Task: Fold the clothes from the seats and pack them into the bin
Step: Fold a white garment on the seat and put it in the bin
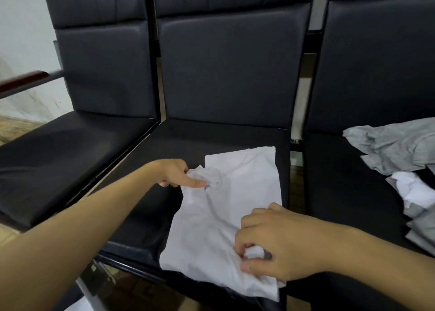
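Centre of the frame, on the middle seat: white garment lies partly flattened, long axis running from upper right of the seat down toward the lower centre edge, where its hem overhangs the seat front.

Left hand sits at the garment's left edge, mid-frame; fingers curled, grip pinching a bunched wad of fabric. Right hand is at lower right, nearer the camera; thumb and fingers closed, grip clamped on a small gather of cloth near the bottom edge. Both grips are on the same garment, one at each end of its left and lower margin; the bulk of the cloth lies up and to the right of both hands.

Judgement: the next fold likely carries the held edges toward the flat upper-right portion; the left hand is nearer the far corner.

Material: thin, soft knit, creases readily, limp. Seat upholstery is dark, smooth, leather-like, slightly glossy.

Right seat, right edge of frame: loose pile of grey and white clothes, unfolded. Bin not in view.
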A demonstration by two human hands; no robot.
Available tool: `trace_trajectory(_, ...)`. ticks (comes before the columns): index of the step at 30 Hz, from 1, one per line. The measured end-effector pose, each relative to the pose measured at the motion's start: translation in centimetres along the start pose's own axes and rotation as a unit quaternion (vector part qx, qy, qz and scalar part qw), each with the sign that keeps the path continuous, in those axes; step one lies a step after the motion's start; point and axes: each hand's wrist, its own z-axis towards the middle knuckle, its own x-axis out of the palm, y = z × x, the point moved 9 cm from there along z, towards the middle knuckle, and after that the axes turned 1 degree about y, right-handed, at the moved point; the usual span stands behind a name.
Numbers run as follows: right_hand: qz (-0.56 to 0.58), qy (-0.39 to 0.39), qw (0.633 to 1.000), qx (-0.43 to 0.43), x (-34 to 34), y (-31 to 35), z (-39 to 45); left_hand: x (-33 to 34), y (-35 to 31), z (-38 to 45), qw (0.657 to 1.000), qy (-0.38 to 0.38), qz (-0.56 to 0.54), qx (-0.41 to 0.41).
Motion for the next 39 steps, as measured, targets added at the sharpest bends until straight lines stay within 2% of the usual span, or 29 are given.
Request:
trace_trajectory(3,0.003,-0.005,1.0,0.003,0.1,-0.1,-0.1,0.7,-0.4,0.6,0.997,0.012,-0.071,0.006)
trace_trajectory(6,0.013,-0.006,1.0,0.004,0.1,-0.4,0.0,0.7,-1.3,0.4,0.998,0.025,-0.047,0.017)
trace_trajectory(10,0.02,-0.008,1.0,-0.005,-0.1,-0.3,0.2,-0.3,-2.4,-0.4,0.998,0.004,-0.026,0.052)
trace_trajectory(16,-0.024,-0.002,1.0,-0.01,-0.1,0.0,0.2,-7.0,-4.6,-6.3,0.981,-0.137,-0.043,0.132)
trace_trajectory(21,-0.037,0.011,0.999,0.002,-0.8,0.8,0.0,-9.6,-8.1,-8.5,0.959,-0.18,-0.1,0.195)
trace_trajectory(23,-0.051,0.016,0.998,0.014,-1.0,1.1,-0.3,-9.1,-9.3,-7.2,0.958,-0.203,-0.084,0.184)
trace_trajectory(27,-0.12,0.012,0.992,0.039,-0.9,1.7,-1.2,-5.7,-8.6,-4.3,0.976,-0.184,0.068,0.098)
trace_trajectory(30,-0.139,-0.018,0.989,0.053,-0.8,2.1,-2.0,-3.1,-7.5,-5.6,0.973,-0.167,0.062,0.145)
trace_trajectory(33,-0.142,-0.1,0.984,0.031,-1.5,2.9,-3.0,-0.7,-5.7,-9.5,0.961,-0.19,0.057,0.19)
trace_trajectory(35,-0.164,-0.103,0.981,0.012,-0.6,3.2,-3.6,1.1,-4.9,-12.2,0.955,-0.185,0.057,0.223)
trace_trajectory(39,-0.194,-0.116,0.974,-0.012,0.7,3.1,-4.1,5.0,-4.6,-16.1,0.944,-0.125,0.064,0.297)
